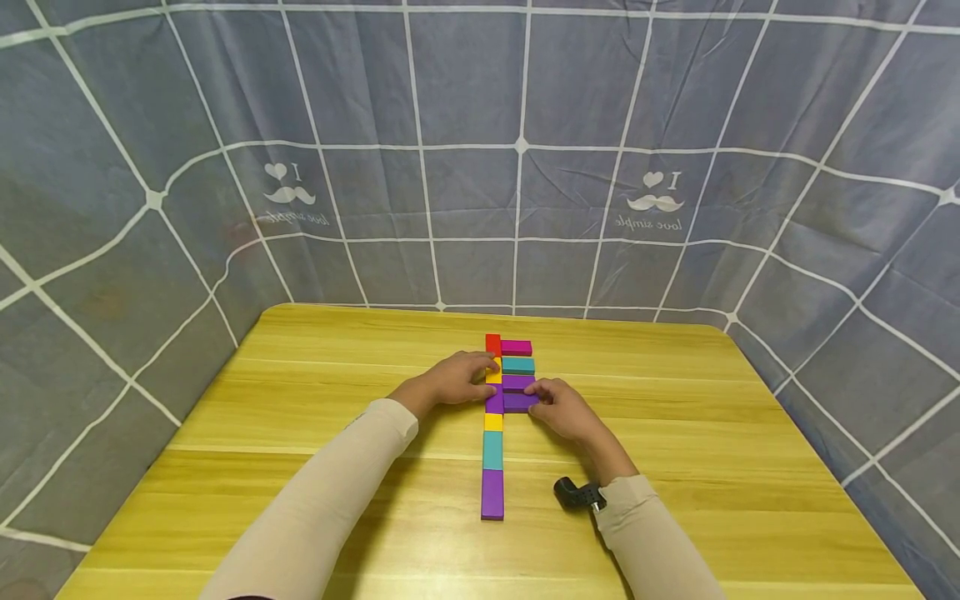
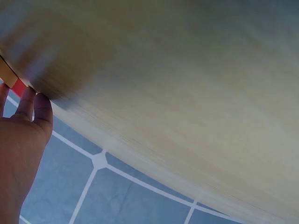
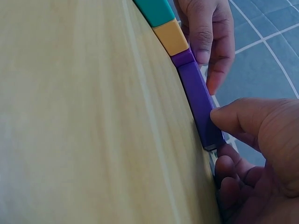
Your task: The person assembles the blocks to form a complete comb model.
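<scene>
A column of coloured blocks lies lengthwise on the table, with a red block (image 1: 492,344) at its far end and a purple block (image 1: 492,495) at its near end. Several blocks branch off to its right: magenta (image 1: 516,347), teal (image 1: 518,365) and purple ones. My left hand (image 1: 455,378) touches the column's left side beside its yellow and purple blocks, fingers extended. At the outer end of the nearest branching purple block (image 3: 200,100), my right hand (image 1: 564,409) pinches with thumb and curled fingers. The left wrist view shows fingertips (image 2: 43,105) near the red block (image 2: 18,87).
The wooden table (image 1: 712,450) extends on both sides of the blocks. A grey cloth with white grid lines (image 1: 480,192) hangs behind and around it. A black strapped device (image 1: 577,494) is on the right wrist.
</scene>
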{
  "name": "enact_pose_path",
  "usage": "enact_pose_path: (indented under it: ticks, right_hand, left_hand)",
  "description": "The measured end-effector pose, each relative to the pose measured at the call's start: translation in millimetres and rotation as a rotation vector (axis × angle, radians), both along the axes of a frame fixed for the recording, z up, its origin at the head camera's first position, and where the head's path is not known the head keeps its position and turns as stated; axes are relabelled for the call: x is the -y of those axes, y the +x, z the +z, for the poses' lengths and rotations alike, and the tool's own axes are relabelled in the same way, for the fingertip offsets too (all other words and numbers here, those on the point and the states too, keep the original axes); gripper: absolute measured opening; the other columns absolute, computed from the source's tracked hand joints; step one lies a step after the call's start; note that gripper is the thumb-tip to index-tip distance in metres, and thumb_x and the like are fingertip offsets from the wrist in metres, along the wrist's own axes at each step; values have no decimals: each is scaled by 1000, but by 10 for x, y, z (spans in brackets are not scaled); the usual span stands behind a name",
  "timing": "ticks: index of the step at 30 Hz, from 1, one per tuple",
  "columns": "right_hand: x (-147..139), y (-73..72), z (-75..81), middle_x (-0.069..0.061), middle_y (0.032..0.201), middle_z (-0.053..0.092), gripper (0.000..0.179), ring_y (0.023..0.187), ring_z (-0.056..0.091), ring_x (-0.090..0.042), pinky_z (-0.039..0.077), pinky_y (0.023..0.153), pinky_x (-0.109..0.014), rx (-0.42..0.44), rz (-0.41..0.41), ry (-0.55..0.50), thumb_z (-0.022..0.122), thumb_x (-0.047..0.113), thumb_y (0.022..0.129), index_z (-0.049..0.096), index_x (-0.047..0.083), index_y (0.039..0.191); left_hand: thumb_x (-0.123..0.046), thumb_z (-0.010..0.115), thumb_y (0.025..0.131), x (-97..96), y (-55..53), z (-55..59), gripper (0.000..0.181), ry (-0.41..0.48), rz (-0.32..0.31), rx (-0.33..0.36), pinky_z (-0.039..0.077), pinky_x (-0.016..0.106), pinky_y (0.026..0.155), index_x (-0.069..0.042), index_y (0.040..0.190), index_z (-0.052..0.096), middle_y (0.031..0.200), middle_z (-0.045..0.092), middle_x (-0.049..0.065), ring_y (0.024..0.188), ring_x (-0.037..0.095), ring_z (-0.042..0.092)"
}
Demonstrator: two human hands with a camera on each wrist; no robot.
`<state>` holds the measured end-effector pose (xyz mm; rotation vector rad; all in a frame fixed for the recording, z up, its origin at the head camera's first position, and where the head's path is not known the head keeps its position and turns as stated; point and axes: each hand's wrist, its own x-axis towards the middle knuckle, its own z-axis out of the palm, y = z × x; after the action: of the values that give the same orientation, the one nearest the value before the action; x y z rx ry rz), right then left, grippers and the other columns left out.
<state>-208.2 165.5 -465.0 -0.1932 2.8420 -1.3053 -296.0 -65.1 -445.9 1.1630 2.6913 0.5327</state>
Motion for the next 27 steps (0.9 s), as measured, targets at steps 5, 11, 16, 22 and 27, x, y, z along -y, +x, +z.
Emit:
enact_pose_path:
  ticks: [5,11,16,22,27]
  right_hand:
    - [7,1,2,-8,98,57,22,87,50,-22,41,77,-35,-5,1,-1,66,1,88,69,6,109]
    - [12,5,11,-8,96,57,22,86,50,-22,41,77,-34,-11,-2,-5,67,1,87,69,5,108]
    - [11,1,7,-8,96,56,22,86,50,-22,41,77,-34,-9,-4,-12,67,1,87,69,5,108]
    - [11,-4,-2,-8,96,56,21,86,50,-22,41,77,-34,-11,-9,-11,67,1,87,69,5,108]
    - [13,-6,-3,-8,96,56,21,86,50,-22,41,76,-34,-4,-14,-11,68,2,88,69,6,108]
  left_hand:
    - [-36,63,96,4,4,5,47,8,-7,-9,26,41,117,-12,136,58,153,43,8,142,28,37]
    - [-36,63,96,6,1,-1,45,14,-7,-17,27,40,117,-11,133,60,152,44,9,141,28,38]
    - [-36,64,95,-2,-8,-11,43,14,-1,-21,28,40,117,-11,130,62,152,44,8,140,28,39]
    - [-36,64,95,2,-7,-7,43,11,-1,-23,28,40,117,-11,131,62,152,44,8,140,28,39]
    - [-36,63,95,7,-2,-2,44,10,-2,-23,27,40,117,-11,131,62,152,44,7,141,28,38]
